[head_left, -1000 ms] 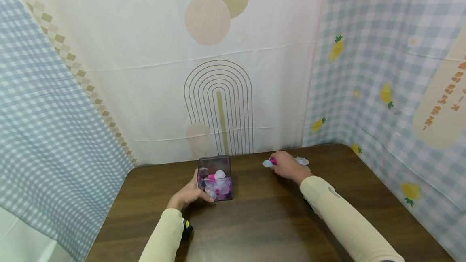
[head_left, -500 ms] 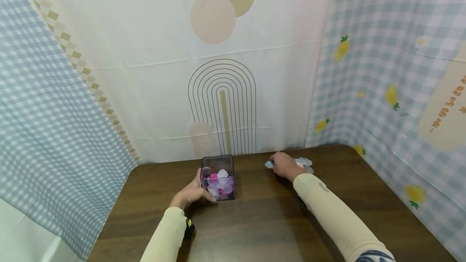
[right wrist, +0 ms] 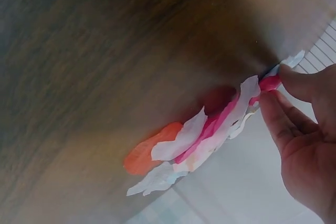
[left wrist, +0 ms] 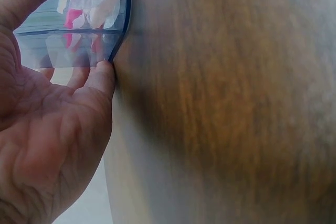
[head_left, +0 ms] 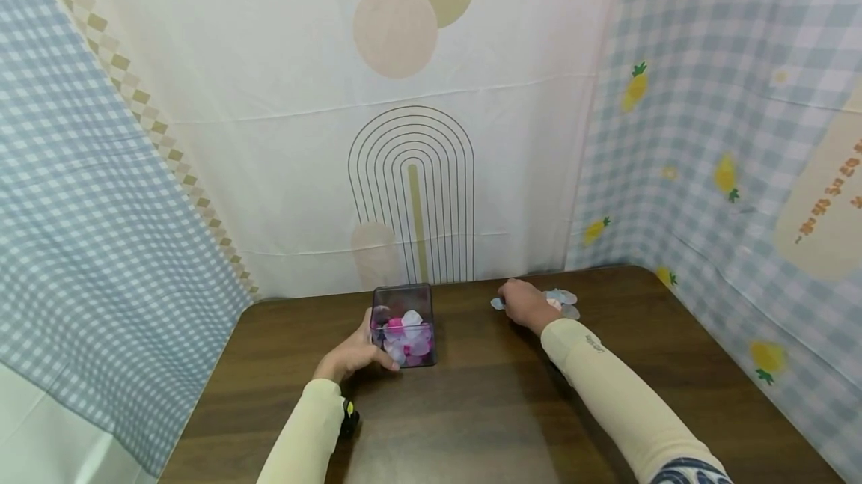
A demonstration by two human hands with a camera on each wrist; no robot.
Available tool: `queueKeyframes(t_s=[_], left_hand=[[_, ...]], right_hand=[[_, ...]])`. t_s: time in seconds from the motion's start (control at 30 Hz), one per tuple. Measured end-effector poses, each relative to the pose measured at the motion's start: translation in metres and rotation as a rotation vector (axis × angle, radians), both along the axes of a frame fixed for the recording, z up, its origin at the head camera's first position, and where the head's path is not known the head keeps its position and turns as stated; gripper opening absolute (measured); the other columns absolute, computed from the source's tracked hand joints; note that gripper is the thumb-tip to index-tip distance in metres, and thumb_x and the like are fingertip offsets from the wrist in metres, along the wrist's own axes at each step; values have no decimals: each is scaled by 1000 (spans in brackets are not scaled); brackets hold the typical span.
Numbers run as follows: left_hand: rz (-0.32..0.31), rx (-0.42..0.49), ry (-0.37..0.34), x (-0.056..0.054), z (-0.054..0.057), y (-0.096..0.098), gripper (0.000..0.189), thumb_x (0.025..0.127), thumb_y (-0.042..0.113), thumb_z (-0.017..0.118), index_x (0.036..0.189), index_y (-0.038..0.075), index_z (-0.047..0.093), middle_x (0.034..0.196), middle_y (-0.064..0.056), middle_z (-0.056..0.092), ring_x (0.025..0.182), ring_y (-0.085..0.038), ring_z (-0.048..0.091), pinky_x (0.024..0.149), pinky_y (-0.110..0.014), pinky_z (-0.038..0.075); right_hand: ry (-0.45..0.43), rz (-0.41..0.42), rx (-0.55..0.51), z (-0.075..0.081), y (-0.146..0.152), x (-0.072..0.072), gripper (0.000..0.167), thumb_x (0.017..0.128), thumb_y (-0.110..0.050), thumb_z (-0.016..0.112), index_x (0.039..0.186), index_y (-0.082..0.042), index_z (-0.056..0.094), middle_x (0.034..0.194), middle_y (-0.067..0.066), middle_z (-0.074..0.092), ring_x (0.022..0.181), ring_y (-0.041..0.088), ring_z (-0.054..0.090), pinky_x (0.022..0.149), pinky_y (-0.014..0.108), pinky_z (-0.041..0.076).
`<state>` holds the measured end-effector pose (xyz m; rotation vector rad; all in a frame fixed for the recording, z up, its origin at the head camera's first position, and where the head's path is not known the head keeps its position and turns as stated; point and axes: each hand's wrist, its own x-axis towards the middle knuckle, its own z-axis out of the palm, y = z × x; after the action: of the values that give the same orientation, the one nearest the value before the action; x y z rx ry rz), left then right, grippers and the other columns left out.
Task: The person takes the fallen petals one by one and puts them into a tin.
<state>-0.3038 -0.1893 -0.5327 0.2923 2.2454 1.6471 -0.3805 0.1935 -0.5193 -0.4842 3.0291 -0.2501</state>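
Head view: steady the clear plastic box (head_left: 404, 301) on the wooden table (head_left: 465, 417) with left hand (head_left: 353, 355) gripping its side; left wrist: brace fingertips (left wrist: 104, 72) low; right wrist: with right hand (right wrist: 304, 140) pinching a pink petal (right wrist: 270, 83), spare the petal pile (right wrist: 207, 142) alongside.

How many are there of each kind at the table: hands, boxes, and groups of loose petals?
Hands: 2 (left hand, right hand)
Transparent box: 1
Petal groups: 2 (petals inside the box, petals on the table)
Total: 5
Single petals overlap too much to count.
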Motion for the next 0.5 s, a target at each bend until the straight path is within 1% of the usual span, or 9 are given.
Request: queueKeyframes(t_s=[0.1,0.17,0.37,0.5], left_hand=[[-1,2,-3,0,1,0,119,62,-2,94,156,13,23,151,-19,53,136,-29,52,127,-59,27],[1,8,-5,0,1,-1,119,61,-3,94,155,13,23,151,-19,53,136,-30,52,127,-58,28],[10,-2,-13,2,1,-1,119,60,-2,94,155,14,24,151,-17,53,136,-29,51,127,-58,27],[11,-6,-14,2,0,0,117,60,-1,94,154,14,25,150,-18,53,135,-29,52,127,-59,27]], right_hand=[[3,17,-32,0,3,0,15,95,0,67,91,-9,78,98,8,76,91,24,69,83,43,59],[1,31,-57,0,4,0,16,95,0,67,87,-8,78,94,7,76,87,22,68,80,42,59],[-27,37,-89,1,7,2,17,97,-1,68,85,-9,77,89,4,74,80,18,63,75,39,56],[-19,30,-78,1,7,3,17,98,-1,66,86,-8,76,89,6,74,80,20,65,75,40,56]])
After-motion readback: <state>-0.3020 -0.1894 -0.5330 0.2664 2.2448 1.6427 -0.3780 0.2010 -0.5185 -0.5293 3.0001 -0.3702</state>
